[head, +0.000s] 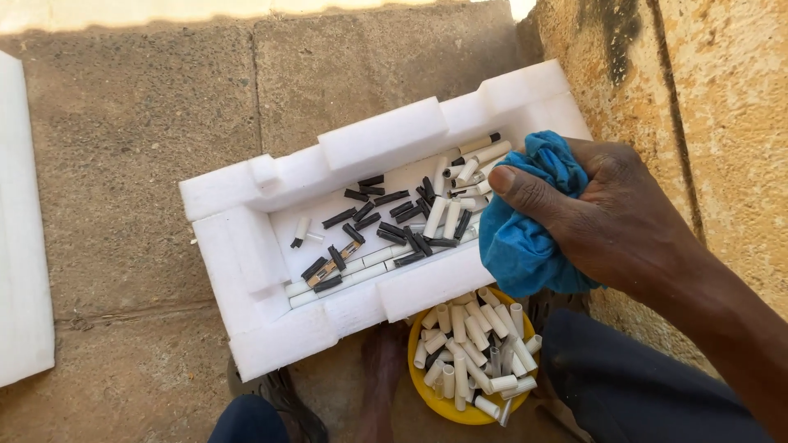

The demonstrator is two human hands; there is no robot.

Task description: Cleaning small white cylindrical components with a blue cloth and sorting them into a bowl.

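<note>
Paved stone floor [123, 123], white foam tray [246, 271] holding black and white short tubes [394, 221], right hand [607, 213] fingers closed around blue cloth [525, 238] at tray's right end, yellow bowl [435, 402] of white tube pieces [472, 349] just below tray.

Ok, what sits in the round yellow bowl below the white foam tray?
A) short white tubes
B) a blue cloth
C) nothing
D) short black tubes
A: the round yellow bowl is filled with short white tubes; the crumpled blue cloth is bunched in the right hand by the white foam tray.
</note>
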